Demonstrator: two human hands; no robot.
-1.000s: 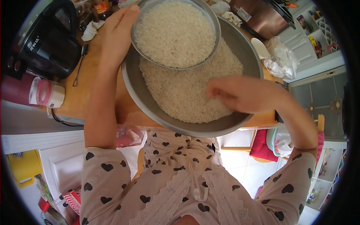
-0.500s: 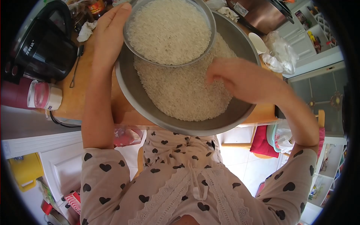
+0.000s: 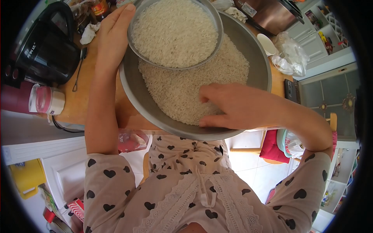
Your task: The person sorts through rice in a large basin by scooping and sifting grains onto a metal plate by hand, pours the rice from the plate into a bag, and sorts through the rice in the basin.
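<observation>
A small metal bowl (image 3: 134, 46) full of white rice (image 3: 175, 33) is gripped at its left rim by my left hand (image 3: 116, 33). It overlaps the far left part of a large metal basin (image 3: 136, 99). More rice (image 3: 171, 91) lies in the basin. My right hand (image 3: 233, 105) is over the near right part of that rice, palm down, thumb and fingers apart, with the fingertips at the rice surface. Nothing shows between its fingers.
On the wooden table (image 3: 103, 103), a black kettle (image 3: 48, 50) and a pink-and-white jar (image 3: 48, 100) stand at left. At far right are a white cup (image 3: 266, 44), a plastic bag (image 3: 291, 54) and a copper-coloured cooker (image 3: 268, 17).
My right hand has moved toward me and left over the basin, and its fingers have spread. The bowl, basin and my left hand shifted slightly left in view at first, then stayed.
</observation>
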